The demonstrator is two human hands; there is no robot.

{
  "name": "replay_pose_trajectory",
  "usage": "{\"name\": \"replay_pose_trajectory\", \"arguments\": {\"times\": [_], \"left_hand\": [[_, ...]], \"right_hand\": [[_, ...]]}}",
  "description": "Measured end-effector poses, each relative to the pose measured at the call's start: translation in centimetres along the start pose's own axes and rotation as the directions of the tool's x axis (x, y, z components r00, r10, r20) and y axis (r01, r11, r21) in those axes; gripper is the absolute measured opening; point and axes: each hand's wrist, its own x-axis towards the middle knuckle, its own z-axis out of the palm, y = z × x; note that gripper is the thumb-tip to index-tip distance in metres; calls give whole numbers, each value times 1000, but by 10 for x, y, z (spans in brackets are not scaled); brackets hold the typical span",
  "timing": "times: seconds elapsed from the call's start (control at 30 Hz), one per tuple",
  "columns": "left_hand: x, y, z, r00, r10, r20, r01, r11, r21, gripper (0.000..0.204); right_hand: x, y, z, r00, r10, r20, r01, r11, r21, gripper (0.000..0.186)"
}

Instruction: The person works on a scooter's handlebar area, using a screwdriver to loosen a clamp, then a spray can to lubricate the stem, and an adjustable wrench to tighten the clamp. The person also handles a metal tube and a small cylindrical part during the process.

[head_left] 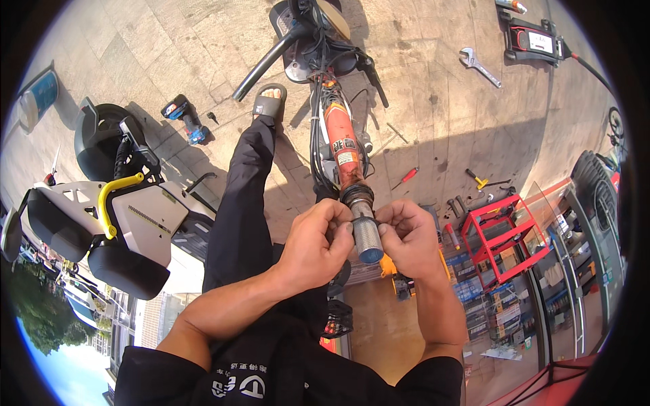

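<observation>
A red steering column with black cables runs down the middle toward me. At its near end is a metal collar, with a knurled silver cylinder below it, capped in blue. A dark ring circles the top of the cylinder. My left hand has its fingers curled and pressed to the ring's left side. My right hand pinches at the ring's right side, thumb beside the cylinder. The black handlebar assembly lies at the column's far end.
A white and black scooter is at left, near a cordless drill and bucket. At right are an adjustable wrench, floor jack, screwdriver, hammer, red trolley and glass storefront.
</observation>
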Motion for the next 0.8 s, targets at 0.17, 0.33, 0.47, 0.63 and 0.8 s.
{"name": "replay_pose_trajectory", "arguments": {"times": [0.17, 0.33, 0.47, 0.63, 0.8], "left_hand": [[-10, 4, 2, 1000, -16, -6, 15, 996, -93, 9], [-14, 5, -3, 1000, 11, 25, -7, 984, -176, 9], [-18, -5, -13, 1000, 25, -9, -27, 922, -387, 20], [-11, -44, -36, 995, -19, -95, 5, 989, -147, 18], [-26, -72, -23, 976, -190, 102, 184, 980, 70, 34]], "right_hand": [[-10, -8, -2, 998, 10, 62, -8, 999, -34, 14], [-17, 0, -10, 995, -3, 99, -14, 985, 174, 17], [-16, 36, -19, 965, -211, -153, 232, 963, 135, 20], [-26, 122, -33, 841, -225, -493, 358, 913, 194, 18], [-21, 241, -28, 770, 169, -616, 248, 810, 532, 17]]}}
